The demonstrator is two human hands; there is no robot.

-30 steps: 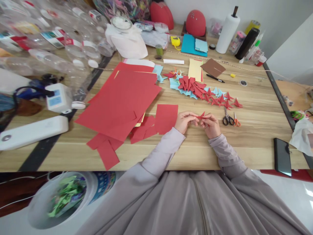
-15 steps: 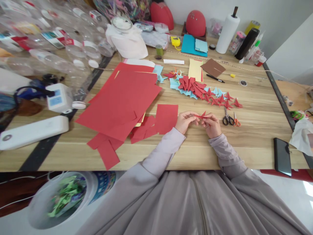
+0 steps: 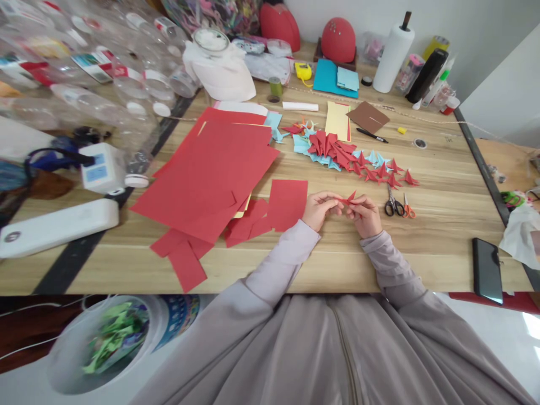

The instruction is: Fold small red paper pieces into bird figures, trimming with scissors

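Between my two hands is a small folded red paper crane (image 3: 351, 197), one pointed part sticking up. My left hand (image 3: 321, 209) pinches its left end between thumb and fingers. On the other side, my right hand (image 3: 365, 215) pinches it too; the fingers partly cover its lower part. A square of red paper (image 3: 288, 205) lies just left of my left hand. Beyond my hands sits a row of folded red cranes (image 3: 333, 147) mixed with light-blue cranes (image 3: 377, 158). Black-handled scissors (image 3: 394, 207) and small orange-handled scissors (image 3: 409, 210) lie right of my right hand.
Large red sheets (image 3: 211, 174) and red offcuts (image 3: 185, 261) cover the table's left part. Plastic bottles (image 3: 97, 67) crowd the far left. A phone (image 3: 487, 270) lies at the right front edge. A bin (image 3: 143, 360) with green scraps stands below the table.
Almost nothing differs. Both hands keep their pinch on the red paper crane, whose raised point looks tilted very slightly.
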